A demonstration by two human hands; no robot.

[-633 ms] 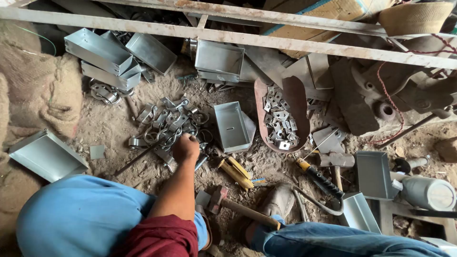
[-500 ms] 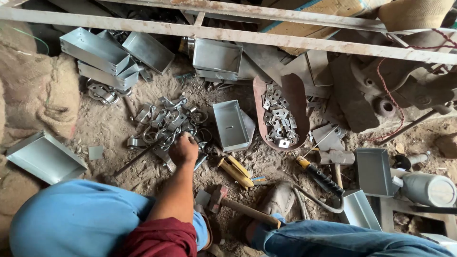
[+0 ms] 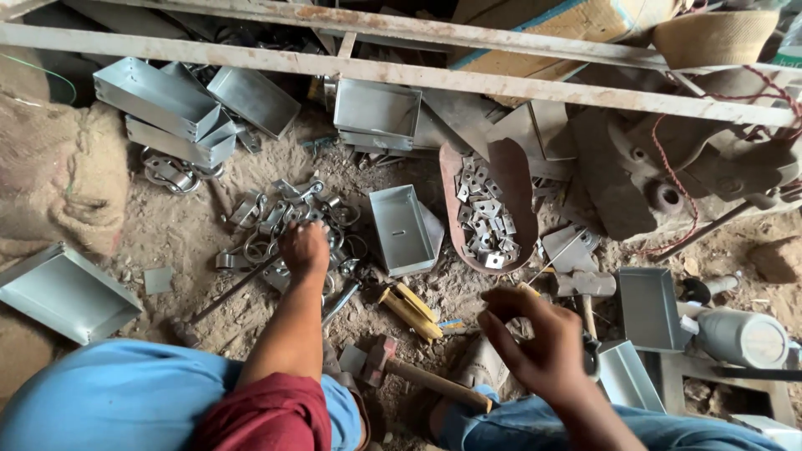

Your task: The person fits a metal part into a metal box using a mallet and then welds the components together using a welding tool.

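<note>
Two hands in view, both the person's own. Left hand [image 3: 303, 249] sits at frame centre-left, reaching down into a heap of metal clamps [image 3: 280, 221] on the dirt floor; fingers curl into the heap, knuckles up. I cannot tell whether they have closed on a piece, as the fingertips are hidden. Right hand [image 3: 535, 338] is raised at lower right, fingers loosely curled and half open; I see nothing held in it.

Just right of the clamps lies an open metal box [image 3: 403, 230], tilted on the soil. Right of that, a rusty pan [image 3: 506, 179] holds small square plates [image 3: 483, 219]. Below the box, between the hands, I note yellow-handled pliers [image 3: 409, 307]. A hammer [image 3: 418, 376] lies at lower centre, head toward the left, near the person's knee.

More boxes: a stack [image 3: 167, 113] at upper left, one [image 3: 380, 113] at upper centre, one tray [image 3: 63, 292] at the left edge, one [image 3: 647, 307] at right. A sack [image 3: 58, 171] fills the left side. A rusted bar [image 3: 401, 71] crosses the top of the frame.
</note>
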